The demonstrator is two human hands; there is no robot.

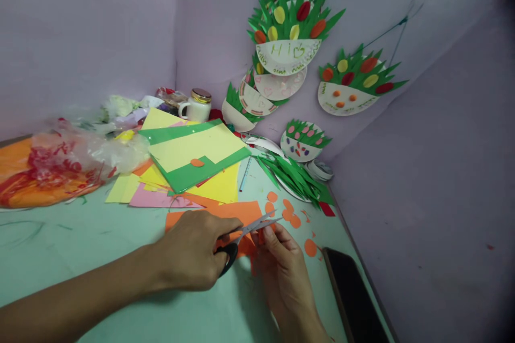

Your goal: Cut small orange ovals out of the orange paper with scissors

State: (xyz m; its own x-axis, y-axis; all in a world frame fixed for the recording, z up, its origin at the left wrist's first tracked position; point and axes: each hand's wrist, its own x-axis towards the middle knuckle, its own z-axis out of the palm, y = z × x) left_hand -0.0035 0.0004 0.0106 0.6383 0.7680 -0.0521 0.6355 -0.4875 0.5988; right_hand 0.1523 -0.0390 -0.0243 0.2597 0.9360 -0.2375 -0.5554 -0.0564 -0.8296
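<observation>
My left hand [193, 252] is closed around the black handles of a pair of scissors [251, 228], whose blades point right and are slightly parted. My right hand [281, 265] pinches a small piece of orange paper [261, 237] right at the blades. Under both hands lies a larger orange sheet [237, 211] on the pale green table [100, 236]. Several cut orange ovals [292, 214] lie just beyond the hands.
A stack of yellow, green and pink paper [193, 161] lies behind the hands. Green paper leaves [293, 174] rest on a plate. A black phone [354, 295] lies at the right edge. Crumpled plastic bags [60, 163] sit left, a jar [199, 104] at the back. Decorated paper-plate baskets [287, 48] hang on the wall.
</observation>
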